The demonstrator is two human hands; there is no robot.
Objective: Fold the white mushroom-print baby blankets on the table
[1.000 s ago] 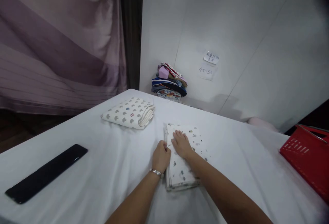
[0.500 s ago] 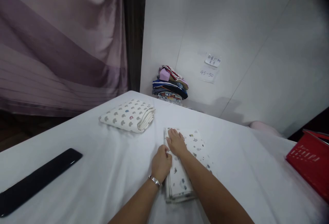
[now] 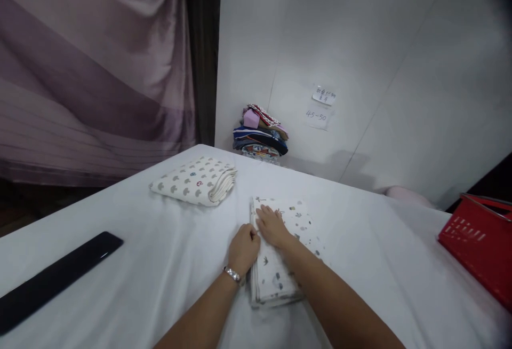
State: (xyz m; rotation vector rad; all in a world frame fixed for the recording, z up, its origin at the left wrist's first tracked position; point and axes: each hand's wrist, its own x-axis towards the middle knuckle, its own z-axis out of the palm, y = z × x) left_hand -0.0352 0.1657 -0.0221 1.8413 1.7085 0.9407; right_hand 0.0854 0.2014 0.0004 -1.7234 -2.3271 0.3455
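A white folded cloth (image 3: 280, 277) with small grey and dark prints lies in front of me on the white-covered table, its layers stacked along the left edge. My right hand (image 3: 272, 225) rests flat on its upper part, fingers stretched out. At the cloth's left edge, my left hand (image 3: 244, 246) is closed, with thumb and curled fingers on the edge; its fingertips are partly hidden. A silver bracelet (image 3: 232, 272) is on the left wrist. Further back to the left sits another folded cloth (image 3: 188, 181), white with grey mushroom-like prints.
A long black flat object (image 3: 60, 274) lies at the table's left. On the right stands a red basket (image 3: 472, 242). A pile of folded fabrics (image 3: 261, 134) is beyond the far edge, against the wall with paper notes (image 3: 318, 117). A pinkish curtain (image 3: 96, 71) hangs left.
The view has shifted slightly, so most things appear a little further left. Both hands stay at the printed cloth, with the right still flat on it.
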